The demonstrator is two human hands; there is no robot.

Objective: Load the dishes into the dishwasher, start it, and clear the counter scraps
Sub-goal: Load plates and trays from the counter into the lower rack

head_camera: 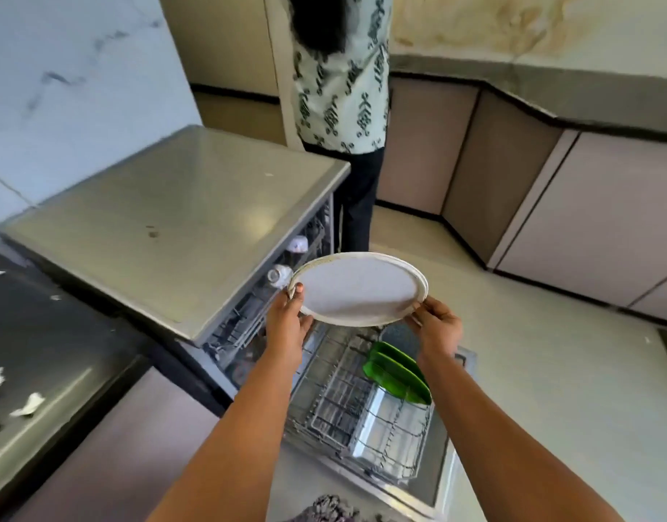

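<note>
A white round plate [358, 290] is held level in the air above the dishwasher's pulled-out lower rack [347, 412]. My left hand [290, 314] grips its left rim with the thumb on top. My right hand [435, 325] pinches its right rim. Two green plates [396, 374] stand on edge in the right side of the rack. The dishwasher [166, 227] has a steel top and its door [429, 495] lies open and flat. White cups [286, 271] show in the upper rack.
White paper scraps [26, 405] lie on the dark counter [41, 333] at the left. Another person [343, 88] stands just behind the dishwasher, facing away. Beige cabinets [550, 220] line the right wall, with pale floor between.
</note>
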